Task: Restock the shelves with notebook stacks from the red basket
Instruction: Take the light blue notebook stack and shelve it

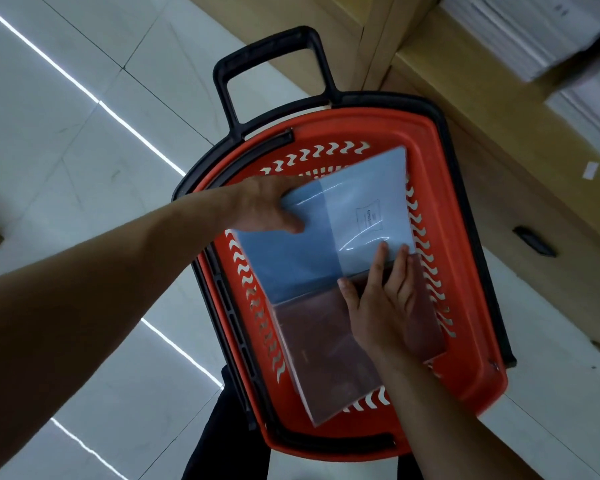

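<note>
Looking straight down into the red basket (466, 237) sitting on the tiled floor (66, 133), black pull handle (229, 74) sticking up at the far end. Left hand (267, 206) grips the edge of a shrink-wrapped blue notebook stack (326, 237), thumb on top. Right hand (385, 299) lies flat on the maroon stack (316, 341) just beside it, fingers (378, 261) reaching onto the blue one. Wooden shelf (499, 133) off to the right.

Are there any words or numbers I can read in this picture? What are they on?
On the light blue plastic-wrapped notebook stack, a rectangular printed label: tiny print, too blurred to read.
On the pale wooden shelf unit, a small white tag: nothing legible.
No other text shows.
</note>
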{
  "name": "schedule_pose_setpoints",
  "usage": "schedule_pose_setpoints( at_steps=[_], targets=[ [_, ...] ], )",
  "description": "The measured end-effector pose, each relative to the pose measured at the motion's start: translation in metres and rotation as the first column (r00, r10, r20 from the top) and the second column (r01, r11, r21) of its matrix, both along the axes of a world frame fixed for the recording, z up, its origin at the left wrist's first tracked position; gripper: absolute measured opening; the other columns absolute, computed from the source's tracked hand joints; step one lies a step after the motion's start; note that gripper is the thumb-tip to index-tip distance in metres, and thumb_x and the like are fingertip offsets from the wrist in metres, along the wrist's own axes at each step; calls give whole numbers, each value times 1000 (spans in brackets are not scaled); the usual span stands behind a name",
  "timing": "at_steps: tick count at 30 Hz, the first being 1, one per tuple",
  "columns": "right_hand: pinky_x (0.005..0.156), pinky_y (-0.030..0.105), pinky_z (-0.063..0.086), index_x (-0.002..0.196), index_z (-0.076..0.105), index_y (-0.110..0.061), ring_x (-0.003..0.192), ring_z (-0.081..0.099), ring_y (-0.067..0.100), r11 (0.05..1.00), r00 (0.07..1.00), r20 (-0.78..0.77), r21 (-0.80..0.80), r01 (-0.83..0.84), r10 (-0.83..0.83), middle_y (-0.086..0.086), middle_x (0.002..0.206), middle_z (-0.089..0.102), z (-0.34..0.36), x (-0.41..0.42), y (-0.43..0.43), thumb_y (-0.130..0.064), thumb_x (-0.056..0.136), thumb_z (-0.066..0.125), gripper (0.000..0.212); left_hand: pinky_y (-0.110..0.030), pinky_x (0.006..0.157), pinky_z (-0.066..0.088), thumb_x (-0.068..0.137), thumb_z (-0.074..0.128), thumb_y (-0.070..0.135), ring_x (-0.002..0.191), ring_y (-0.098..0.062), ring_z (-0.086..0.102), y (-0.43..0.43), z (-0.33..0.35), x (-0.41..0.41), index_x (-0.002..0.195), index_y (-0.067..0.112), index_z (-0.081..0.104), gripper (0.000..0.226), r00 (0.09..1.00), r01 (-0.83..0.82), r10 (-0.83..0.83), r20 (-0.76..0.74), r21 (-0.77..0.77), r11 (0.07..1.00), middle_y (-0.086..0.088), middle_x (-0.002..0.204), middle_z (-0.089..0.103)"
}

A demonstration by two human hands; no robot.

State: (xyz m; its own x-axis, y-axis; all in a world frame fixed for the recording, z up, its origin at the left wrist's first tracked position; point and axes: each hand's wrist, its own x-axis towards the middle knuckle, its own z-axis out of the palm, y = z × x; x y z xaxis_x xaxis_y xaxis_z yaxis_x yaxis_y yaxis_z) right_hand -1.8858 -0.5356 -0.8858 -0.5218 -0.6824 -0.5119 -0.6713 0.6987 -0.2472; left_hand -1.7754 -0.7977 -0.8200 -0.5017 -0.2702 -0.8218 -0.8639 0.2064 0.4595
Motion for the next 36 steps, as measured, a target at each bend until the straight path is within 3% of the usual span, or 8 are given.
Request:
schedule_pose_setpoints(
  at_steps=[7, 14, 18, 22, 25, 29, 33, 36],
  targets=[
    [122, 51, 10, 162, -4, -20, 152, -4, 34, 996, 999, 14, 81, -47, 46, 17, 168, -7, 15, -5, -7, -77, 88, 18, 96, -36, 95, 46, 89, 74, 29, 112, -15, 58, 6, 7, 2, 152, 46, 30, 79, 999, -6, 8, -50, 45, 999, 9, 120, 61],
    [123, 44, 7, 160, -11, -14, 152, 0, 30, 998, 990, 138, 63, -18, 9, 13, 168, -4, 69, 2, -36, -72, 90, 34, 102, -24, 91, 41, 85, 73, 32, 107, -14, 57, 32, 57, 35, 154, 35, 33, 80, 974, -17, -36, -223, -230, 973, -1, 124, 64],
    [123, 43, 15, 161, -4, -9, 152, 10, 29, 995, 964, 263, -85, 54, -30, 17, 167, 6, 110, 23, -65, -75, 86, 33, 106, -34, 95, 50, 78, 67, 44, 107, -11, 61, 40, 106, 84, 151, 40, 39, 78, 900, -349, 259, -351, -222, 911, 9, 126, 65],
    [117, 46, 31, 162, -6, -19, 144, 30, 31, 974, 869, 486, -137, 182, -94, 17, 159, 28, 123, 60, -100, -76, 86, 39, 105, -37, 90, 56, 84, 70, 41, 107, -9, 65, 51, 133, 135, 147, 47, 43, 69, 678, -681, 575, -458, -97, 726, 17, 128, 65],
    [103, 47, 48, 160, 1, -27, 131, 51, 30, 971, 788, 603, -90, 221, -123, 12, 150, 45, 115, 84, -122, -81, 80, 44, 106, -43, 90, 58, 89, 69, 38, 111, -11, 65, 59, 123, 160, 146, 49, 43, 63, 619, -750, 648, -444, -88, 655, 16, 134, 62],
    [99, 22, 35, 161, 2, -16, 130, 43, 22, 939, 798, 583, -168, 302, -152, 14, 150, 38, 105, 107, -128, -59, 88, 60, 103, -43, 93, 56, 92, 69, 31, 107, -7, 67, 74, 99, 177, 141, 48, 48, 56, 505, -840, 760, -409, -30, 542, 19, 125, 66],
    [106, 39, 45, 160, 11, -27, 127, 52, 18, 874, 775, 600, -249, 418, -200, 10, 144, 47, 91, 108, -121, -61, 78, 68, 106, -33, 92, 54, 86, 67, 40, 104, -1, 67, 79, 77, 182, 139, 52, 46, 58, 464, -868, 810, -357, -3, 496, 26, 119, 66],
    [92, 33, 53, 146, 31, -25, 111, 64, 9, 813, 705, 680, -284, 509, -203, 0, 128, 61, 87, 110, -124, -45, 78, 76, 84, -27, 88, 52, 81, 67, 45, 100, 1, 65, 78, 68, 187, 139, 54, 41, 64, 487, -863, 823, -294, -17, 505, 29, 113, 65]
  ],
)
